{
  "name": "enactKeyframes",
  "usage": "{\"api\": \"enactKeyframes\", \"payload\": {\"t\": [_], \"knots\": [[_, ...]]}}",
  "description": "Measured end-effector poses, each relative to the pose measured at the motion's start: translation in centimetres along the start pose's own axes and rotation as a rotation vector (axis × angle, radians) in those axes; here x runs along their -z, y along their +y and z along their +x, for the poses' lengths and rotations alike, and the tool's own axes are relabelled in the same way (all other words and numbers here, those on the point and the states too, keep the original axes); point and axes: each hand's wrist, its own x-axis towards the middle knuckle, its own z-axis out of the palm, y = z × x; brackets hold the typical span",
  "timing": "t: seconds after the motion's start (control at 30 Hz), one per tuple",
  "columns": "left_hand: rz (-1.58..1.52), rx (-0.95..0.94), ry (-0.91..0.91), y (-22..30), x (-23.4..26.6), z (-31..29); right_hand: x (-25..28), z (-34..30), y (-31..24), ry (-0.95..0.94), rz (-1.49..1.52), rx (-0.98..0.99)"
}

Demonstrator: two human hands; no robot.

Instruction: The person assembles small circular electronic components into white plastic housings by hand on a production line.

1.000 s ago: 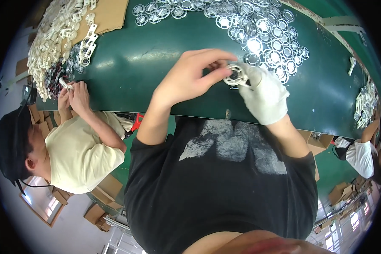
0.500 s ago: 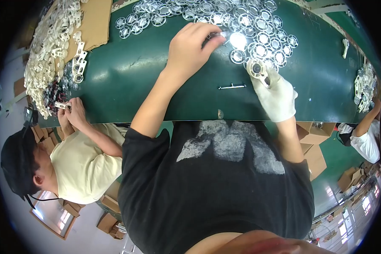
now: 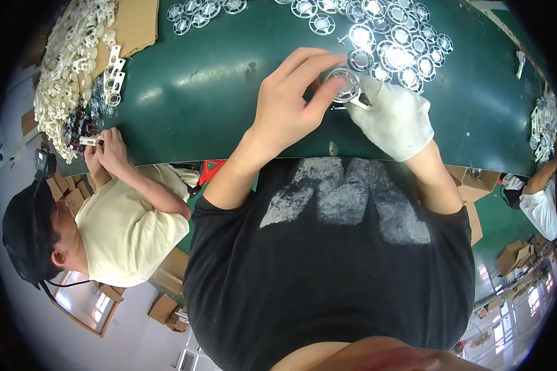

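Note:
Over the green table, my two hands meet at one small assembly. My right hand (image 3: pixel 393 116), in a white glove, is closed on a white plastic part (image 3: pixel 363 103) with a short arm. A silver ring-shaped piece (image 3: pixel 351 93) sits at the round end of that part. My bare left hand (image 3: pixel 291 102) curls toward it, its thumb on the ring and its index finger reaching past; the other fingertips are hidden. Another silver ring (image 3: pixel 361 60) lies just beyond the fingers. A thin metal rod (image 3: pixel 338 109) shows partly beneath the hands.
Many silver rings (image 3: pixel 408 37) are spread at the far side. To the left are a heap of white plastic parts (image 3: pixel 74 68), a cardboard sheet (image 3: pixel 136 28) and a co-worker's hands (image 3: pixel 108 151) holding a white part. More white parts (image 3: pixel 543 127) lie at the right, near another person.
My left hand has come nearer from the far rings, and my right hand has shifted left. The silver ring and the white part are now together between them. The view has shifted slightly.

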Motion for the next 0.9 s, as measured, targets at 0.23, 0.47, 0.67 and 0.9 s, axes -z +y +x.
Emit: {"api": "enactKeyframes", "payload": {"t": [0.23, 0.47, 0.67, 0.9], "knots": [[0.024, -0.124, -0.151, -0.3, 1.2, 0.0, -0.1, -0.3, 0.3, 0.063, 0.025, 0.06], [0.014, -0.315, -0.275, -1.0, 1.8, 1.0, 0.4, -0.5, 0.2, 0.053, 0.0, 0.045], [-0.107, -0.187, -0.252, -0.5, 1.3, 0.4, 0.2, -0.6, 0.3, 0.068, -0.03, 0.081], [-0.1, -0.353, -0.255, -1.5, 1.2, 0.7, 0.4, -0.7, 0.3, 0.122, 0.028, 0.098]]}}
